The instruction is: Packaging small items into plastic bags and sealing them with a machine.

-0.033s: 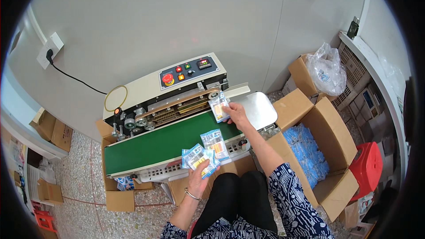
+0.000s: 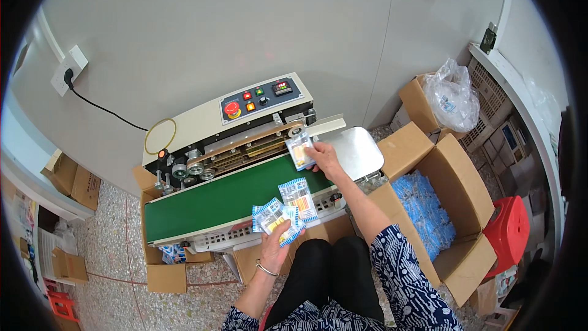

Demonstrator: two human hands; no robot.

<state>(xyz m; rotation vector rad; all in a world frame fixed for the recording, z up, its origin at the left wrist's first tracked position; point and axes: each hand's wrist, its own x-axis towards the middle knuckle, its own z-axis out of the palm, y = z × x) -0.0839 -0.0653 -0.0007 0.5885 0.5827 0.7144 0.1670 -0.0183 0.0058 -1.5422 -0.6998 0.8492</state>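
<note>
My right hand point(image 2: 323, 158) is closed on a small clear packet point(image 2: 299, 153) with blue-patterned edges. It holds the packet upright at the right end of a band sealing machine point(image 2: 229, 107), its top edge by the inlet roller. Below, my left hand point(image 2: 275, 244) pinches blue-edged packets point(image 2: 267, 216), thumb on top, over the belt's front edge; how many is unclear. Another packet point(image 2: 297, 196) overlaps them over the green belt point(image 2: 202, 203); whether it is held or lies there I cannot tell.
A metal plate point(image 2: 358, 154) adjoins the belt's right end. On the right, an open carton point(image 2: 456, 181) holds many blue packets point(image 2: 422, 211), beside a red plastic stool point(image 2: 509, 236). Another carton point(image 2: 185, 277) sits under the belt's left end. A black power cord point(image 2: 110, 111) runs to the wall.
My right hand and its packet have shifted slightly left along the sealer's inlet. My left hand and its packets have hardly moved.
</note>
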